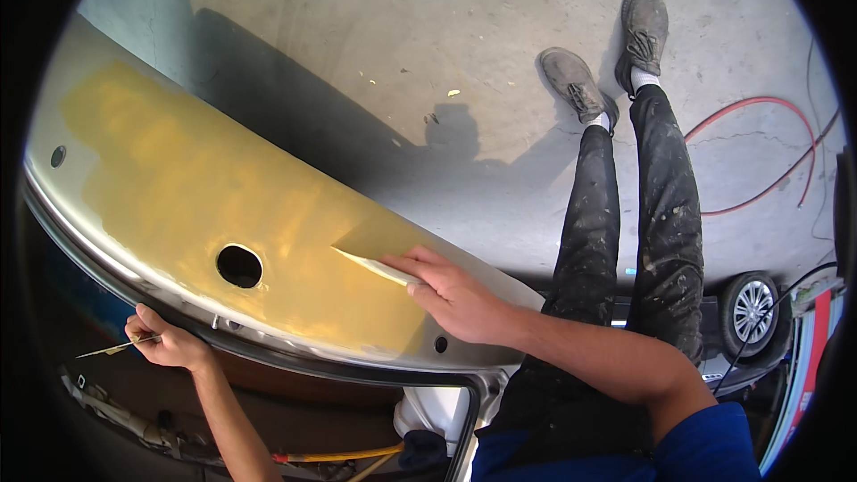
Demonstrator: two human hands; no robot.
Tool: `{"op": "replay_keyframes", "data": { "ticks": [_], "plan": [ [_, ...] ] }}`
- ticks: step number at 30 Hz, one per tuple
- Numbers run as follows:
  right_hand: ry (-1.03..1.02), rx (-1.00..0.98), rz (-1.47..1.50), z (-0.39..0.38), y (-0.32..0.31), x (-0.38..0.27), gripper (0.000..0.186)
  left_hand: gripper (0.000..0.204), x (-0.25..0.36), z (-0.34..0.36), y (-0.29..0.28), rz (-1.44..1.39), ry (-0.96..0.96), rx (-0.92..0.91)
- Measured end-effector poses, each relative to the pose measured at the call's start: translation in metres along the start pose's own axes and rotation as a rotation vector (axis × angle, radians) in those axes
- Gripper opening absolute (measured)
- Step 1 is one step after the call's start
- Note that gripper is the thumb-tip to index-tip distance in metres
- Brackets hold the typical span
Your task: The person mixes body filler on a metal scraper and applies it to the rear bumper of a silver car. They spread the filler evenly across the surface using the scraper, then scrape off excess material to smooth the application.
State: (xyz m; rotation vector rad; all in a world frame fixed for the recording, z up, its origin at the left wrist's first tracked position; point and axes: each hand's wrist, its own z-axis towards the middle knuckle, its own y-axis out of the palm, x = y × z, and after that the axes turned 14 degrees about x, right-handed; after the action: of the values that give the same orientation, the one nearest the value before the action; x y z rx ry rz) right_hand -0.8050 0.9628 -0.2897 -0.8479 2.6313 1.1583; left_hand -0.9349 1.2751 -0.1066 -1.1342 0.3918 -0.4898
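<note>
Right now your right hand presses a pale spreader blade flat against the yellow-coated car panel, fingers closed over its near edge, just right of the oval hole. Your left hand grips a second thin blade at the panel's near left edge. Farther right, your legs stretch across the concrete floor.

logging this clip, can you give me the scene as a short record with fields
setting: concrete floor, red hose lying on it
work surface: car panel coated yellow, oval hole in it
right hand: presses a pale spreader flat on the yellow coat
left hand: at the panel's lower edge, holds a thin blade
also seen: paint-speckled dark trousers, grey shoes
</note>
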Motion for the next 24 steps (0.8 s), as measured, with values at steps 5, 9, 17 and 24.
{"op": "replay_keyframes", "data": {
  "ticks": [5,9,17,24],
  "plan": [
    [-0.095,-0.31,0.057,-0.086,0.049,-0.034,0.05,0.037,-0.004,0.0,0.002,0.004,-0.014,0.003],
    [-0.086,-0.367,0.037,-0.101,0.037,-0.038,0.048,0.027,-0.015,-0.009,0.001,-0.007,-0.041,0.011],
    [0.137,0.104,-0.265,-0.112,-0.051,-0.032,0.027,0.024,-0.017,-0.02,0.017,-0.012,-0.036,0.001],
    [-0.141,0.414,-0.43,-0.154,-0.079,-0.1,0.02,0.029,-0.007,-0.018,0.026,0.146,0.103,-0.05]
  ]
}}
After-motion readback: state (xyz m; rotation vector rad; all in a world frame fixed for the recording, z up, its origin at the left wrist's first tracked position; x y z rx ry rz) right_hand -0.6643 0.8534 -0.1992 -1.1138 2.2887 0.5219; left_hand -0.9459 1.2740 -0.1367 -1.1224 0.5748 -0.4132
